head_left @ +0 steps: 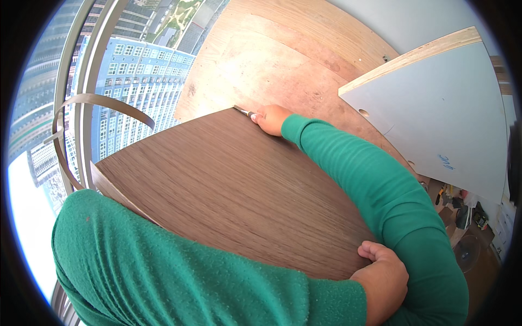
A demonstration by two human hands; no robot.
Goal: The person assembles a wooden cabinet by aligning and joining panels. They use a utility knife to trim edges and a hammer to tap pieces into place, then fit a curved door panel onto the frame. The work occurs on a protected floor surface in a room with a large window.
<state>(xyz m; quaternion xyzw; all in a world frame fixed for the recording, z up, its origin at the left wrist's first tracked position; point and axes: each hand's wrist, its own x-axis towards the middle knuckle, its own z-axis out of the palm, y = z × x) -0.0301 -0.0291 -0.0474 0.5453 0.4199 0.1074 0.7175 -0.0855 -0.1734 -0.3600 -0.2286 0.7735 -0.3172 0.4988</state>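
Observation:
A brown wood-grain board (pixel 228 185) lies across the middle below me. At its far corner my right hand (pixel 273 118) is closed round a slim knife (pixel 242 110), its thin blade meeting the board's edge; most of the handle is hidden in the fingers. My left hand (pixel 383 278) lies at the board's near right edge, under my right arm, with curled fingers gripping the board there. A thin brown banding strip (pixel 103 100) loops up in the air past the board's left side. Where its lower end goes is hidden behind my left sleeve.
Beyond the board stands a large bare plywood sheet (pixel 272 60). A white panel (pixel 435 108) with a plywood edge and drilled holes stands at the right. Below it sit assorted tools (pixel 462 209). A window frame (pixel 92 70) runs along the left, with tall buildings outside.

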